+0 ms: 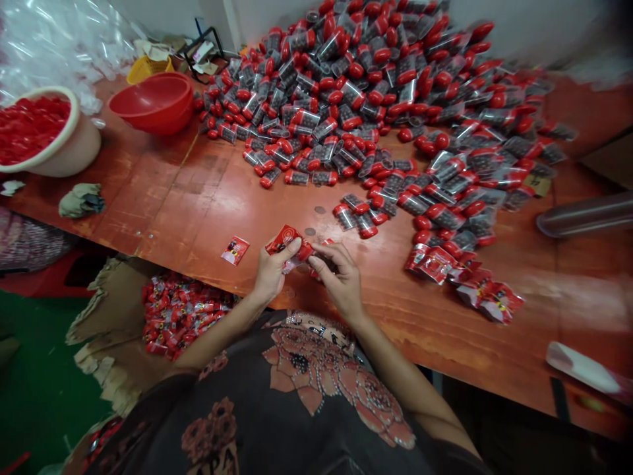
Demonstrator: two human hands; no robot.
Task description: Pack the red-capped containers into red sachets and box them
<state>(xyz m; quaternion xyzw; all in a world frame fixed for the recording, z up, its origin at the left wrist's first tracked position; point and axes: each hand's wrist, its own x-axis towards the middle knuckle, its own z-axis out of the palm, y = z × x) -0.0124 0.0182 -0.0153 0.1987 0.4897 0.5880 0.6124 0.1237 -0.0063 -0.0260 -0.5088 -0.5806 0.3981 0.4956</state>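
Note:
My left hand (273, 269) grips a small red printed packet (285, 240) between thumb and fingers, just above the table's front edge. My right hand (340, 276) is closed at the packet's right end, thumb and fingertips pinched on it; its far fingers partly hide more red wrapping. A flat red packet (235, 251) lies on the table left of my hands. Beyond them, a few clear tubes with red caps (357, 214) and dark contents lie apart from the big pile (336, 92). Several filled red packets (487, 295) rest to the right.
A white tub of red caps (84, 142) and a red bowl (153, 105) stand at left, near a crumpled cloth (82, 200). Below the table edge, a torn cardboard box (106, 330) holds many red packets (182, 316). A clear cylinder (588, 214) lies at right.

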